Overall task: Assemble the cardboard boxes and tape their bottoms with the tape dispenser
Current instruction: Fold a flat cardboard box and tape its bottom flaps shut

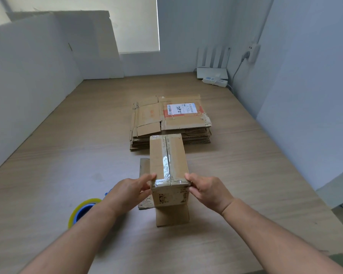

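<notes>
Both of your hands, left hand (131, 191) and right hand (208, 191), pinch the near corners of the box (156, 159), so rub the tape (166, 165) ends down flat.

surface: wood-grain table (67, 155) | mid-far: 1 stack of flattened boxes (170, 119) | just nearer: 1 taped box (167, 161), flaps splayed on tabletop | near-left: tape dispenser (83, 211) | far-right corner: router (212, 73), power strip (215, 81)

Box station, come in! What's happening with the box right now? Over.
Left hand, right hand pinching box near corners. Seam taped. Tape dispenser lying beside left forearm. Nothing blocking.
</notes>
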Demonstrator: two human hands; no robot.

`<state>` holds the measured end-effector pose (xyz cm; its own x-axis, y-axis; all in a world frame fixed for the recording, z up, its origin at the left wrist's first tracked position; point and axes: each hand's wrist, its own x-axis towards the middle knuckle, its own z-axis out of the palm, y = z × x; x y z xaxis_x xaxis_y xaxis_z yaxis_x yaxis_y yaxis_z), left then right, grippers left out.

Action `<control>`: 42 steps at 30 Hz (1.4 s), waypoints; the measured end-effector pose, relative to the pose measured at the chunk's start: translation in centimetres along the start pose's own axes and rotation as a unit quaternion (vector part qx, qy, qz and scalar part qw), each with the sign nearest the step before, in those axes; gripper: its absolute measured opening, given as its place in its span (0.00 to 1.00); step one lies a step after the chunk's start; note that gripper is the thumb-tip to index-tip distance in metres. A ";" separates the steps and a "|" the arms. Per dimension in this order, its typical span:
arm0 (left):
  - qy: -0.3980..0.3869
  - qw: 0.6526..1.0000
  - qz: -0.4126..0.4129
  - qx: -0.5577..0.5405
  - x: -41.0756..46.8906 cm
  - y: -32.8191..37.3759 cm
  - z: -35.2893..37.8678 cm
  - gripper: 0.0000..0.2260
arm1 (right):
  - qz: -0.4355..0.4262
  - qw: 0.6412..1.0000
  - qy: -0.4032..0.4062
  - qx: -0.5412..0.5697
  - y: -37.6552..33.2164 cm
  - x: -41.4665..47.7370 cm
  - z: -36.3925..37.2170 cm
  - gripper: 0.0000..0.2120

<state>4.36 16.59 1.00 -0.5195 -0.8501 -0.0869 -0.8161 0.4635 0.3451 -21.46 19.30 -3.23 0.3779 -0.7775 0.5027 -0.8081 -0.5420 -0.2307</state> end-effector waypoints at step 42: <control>0.000 0.902 -0.233 -0.363 4.2 1.5 0.9 0.28 | 0.474 0.837 -0.246 0.117 -2.5 8.6 0.4 0.38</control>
<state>0.71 13.98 0.31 -0.1638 -0.9099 -0.3811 -0.5649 -0.2302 0.7924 -15.97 13.85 1.37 -0.1953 -0.9000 -0.3897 -0.7618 0.3895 -0.5177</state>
